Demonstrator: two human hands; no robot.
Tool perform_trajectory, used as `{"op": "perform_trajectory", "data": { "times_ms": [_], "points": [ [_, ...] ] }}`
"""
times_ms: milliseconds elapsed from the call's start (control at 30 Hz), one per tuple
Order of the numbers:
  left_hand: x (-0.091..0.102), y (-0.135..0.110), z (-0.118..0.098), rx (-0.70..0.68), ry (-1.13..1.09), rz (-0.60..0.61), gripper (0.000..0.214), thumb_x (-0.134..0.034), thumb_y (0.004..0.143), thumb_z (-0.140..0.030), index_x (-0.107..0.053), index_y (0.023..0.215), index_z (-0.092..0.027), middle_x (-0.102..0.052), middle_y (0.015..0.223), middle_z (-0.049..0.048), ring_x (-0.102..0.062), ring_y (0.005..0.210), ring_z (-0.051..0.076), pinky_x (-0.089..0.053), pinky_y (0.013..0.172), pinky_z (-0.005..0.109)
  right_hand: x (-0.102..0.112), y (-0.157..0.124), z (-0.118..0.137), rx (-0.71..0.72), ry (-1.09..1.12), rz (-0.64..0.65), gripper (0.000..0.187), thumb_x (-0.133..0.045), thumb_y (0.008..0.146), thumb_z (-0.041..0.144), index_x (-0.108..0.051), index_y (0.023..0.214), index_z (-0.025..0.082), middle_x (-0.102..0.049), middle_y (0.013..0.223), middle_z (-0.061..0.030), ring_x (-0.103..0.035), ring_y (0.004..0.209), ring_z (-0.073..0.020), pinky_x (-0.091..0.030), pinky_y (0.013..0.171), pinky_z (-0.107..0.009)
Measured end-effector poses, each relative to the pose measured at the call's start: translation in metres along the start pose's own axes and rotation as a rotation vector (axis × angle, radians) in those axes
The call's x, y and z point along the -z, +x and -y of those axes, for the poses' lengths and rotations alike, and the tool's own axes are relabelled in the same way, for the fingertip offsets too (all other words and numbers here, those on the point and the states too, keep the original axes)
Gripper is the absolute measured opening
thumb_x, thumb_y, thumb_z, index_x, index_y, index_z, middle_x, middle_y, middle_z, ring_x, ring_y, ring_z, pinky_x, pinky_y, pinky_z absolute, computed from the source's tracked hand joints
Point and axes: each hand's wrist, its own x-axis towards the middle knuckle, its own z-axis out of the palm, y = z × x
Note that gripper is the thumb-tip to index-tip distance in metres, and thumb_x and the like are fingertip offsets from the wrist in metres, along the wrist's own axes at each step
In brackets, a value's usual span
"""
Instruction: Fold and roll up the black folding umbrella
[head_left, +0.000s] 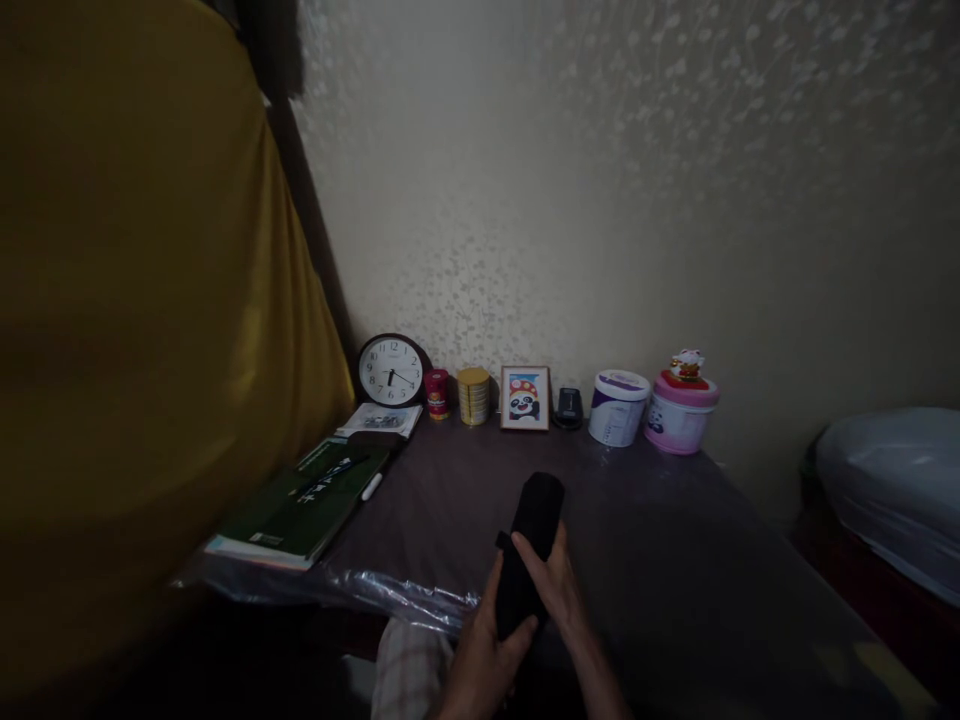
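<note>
Near the front edge of the table, both hands hold a thick black cylinder that looks like a folded umbrella (pixel 538 505), tilted with its far end up and to the right. My left hand (pixel 489 640) wraps round its lower part from the left, thumb across the near side. Higher up on the right side, my right hand (pixel 551 578) grips it, thumb lying across its front. A small dark tab sticks out at its left side, by the right thumb. The fingers behind it are hidden.
A clock (pixel 391 370), red can (pixel 436 394), yellow-lidded tin (pixel 473 396), framed panda picture (pixel 525 398), small black device (pixel 568 408) and two tubs (pixel 619 408) line the wall. A green book (pixel 300 505) and white marker (pixel 372 487) lie left. A yellow curtain (pixel 150 300) hangs beside the table.
</note>
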Motion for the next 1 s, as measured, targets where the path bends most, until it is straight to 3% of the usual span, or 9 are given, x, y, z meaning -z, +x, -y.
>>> {"op": "perform_trajectory", "data": {
  "times_ms": [100, 167, 267, 367, 467, 567, 767, 1000],
  "points": [
    [0.006, 0.002, 0.001, -0.033, 0.05, 0.024, 0.073, -0.054, 0.075, -0.027, -0.018, 0.138, -0.021, -0.046, 0.132, 0.0038, -0.044, 0.119, 0.016, -0.036, 0.099, 0.027, 0.001, 0.001, 0.002, 0.139, -0.237, -0.059, 0.081, -0.058, 0.066, 0.055, -0.03, 0.134, 0.02, -0.042, 0.128, -0.0133, -0.044, 0.116, -0.0295, -0.039, 0.092, -0.042],
    [0.01, 0.004, 0.002, -0.056, 0.114, 0.023, 0.072, -0.054, 0.074, -0.026, -0.019, 0.137, -0.02, -0.044, 0.134, 0.004, -0.043, 0.12, 0.015, -0.035, 0.1, 0.026, 0.002, 0.001, 0.001, 0.264, -0.337, -0.056, 0.065, -0.055, 0.071, 0.053, -0.041, 0.128, 0.025, -0.039, 0.129, -0.011, -0.045, 0.114, -0.029, -0.04, 0.091, -0.043],
    [0.015, 0.008, 0.003, -0.064, 0.207, 0.025, 0.071, -0.052, 0.074, -0.025, -0.019, 0.137, -0.019, -0.045, 0.133, 0.0047, -0.044, 0.119, 0.014, -0.035, 0.099, 0.026, 0.003, 0.003, 0.0, 0.464, -0.338, 0.032, 0.034, -0.049, 0.079, 0.044, -0.061, 0.106, 0.028, -0.046, 0.124, -0.0062, -0.047, 0.111, -0.0245, -0.039, 0.092, -0.039],
    [0.018, 0.011, 0.007, -0.03, 0.277, 0.016, 0.07, -0.052, 0.074, -0.026, -0.021, 0.137, -0.019, -0.046, 0.132, 0.0054, -0.045, 0.118, 0.015, -0.035, 0.099, 0.028, 0.002, 0.005, -0.001, 0.534, -0.251, 0.144, 0.022, -0.048, 0.082, 0.037, -0.066, 0.091, 0.028, -0.057, 0.107, -0.004, -0.051, 0.102, -0.0215, -0.038, 0.092, -0.037],
    [0.021, 0.012, 0.01, -0.021, 0.341, 0.029, 0.071, -0.052, 0.073, -0.026, -0.02, 0.137, -0.02, -0.048, 0.13, 0.0052, -0.047, 0.117, 0.016, -0.036, 0.098, 0.028, 0.001, 0.006, -0.001, 0.533, -0.141, 0.236, 0.02, -0.047, 0.082, 0.035, -0.065, 0.082, 0.025, -0.06, 0.092, -0.0042, -0.055, 0.09, -0.0192, -0.041, 0.085, -0.033],
    [0.023, 0.011, 0.009, -0.01, 0.384, 0.061, 0.072, -0.05, 0.074, -0.026, -0.016, 0.138, -0.02, -0.051, 0.127, 0.0056, -0.05, 0.113, 0.016, -0.038, 0.095, 0.028, 0.0, 0.007, -0.003, 0.504, -0.039, 0.249, 0.021, -0.046, 0.083, 0.035, -0.061, 0.075, 0.022, -0.058, 0.083, -0.004, -0.054, 0.083, -0.0174, -0.041, 0.078, -0.029],
    [0.024, 0.012, 0.005, -0.027, 0.436, 0.052, 0.071, -0.048, 0.076, -0.025, -0.013, 0.138, -0.024, -0.051, 0.127, 0.0038, -0.051, 0.112, 0.014, -0.038, 0.092, 0.024, 0.01, 0.007, -0.012, 0.255, 0.117, 0.25, 0.026, -0.045, 0.082, 0.043, -0.053, 0.073, 0.02, -0.043, 0.053, 0.0056, -0.044, 0.051, -0.0112, -0.037, 0.053, -0.022],
    [0.024, 0.017, 0.003, 0.05, 0.608, 0.045, 0.066, -0.045, 0.079, -0.023, -0.015, 0.138, -0.023, -0.06, 0.115, 0.0064, -0.057, 0.102, 0.015, -0.041, 0.084, 0.023, 0.021, -0.005, -0.004, 0.221, 0.227, 0.293, 0.028, -0.048, 0.079, 0.046, -0.053, 0.074, 0.019, -0.046, 0.052, 0.0052, -0.045, 0.053, -0.012, -0.036, 0.058, -0.023]
  ]
}}
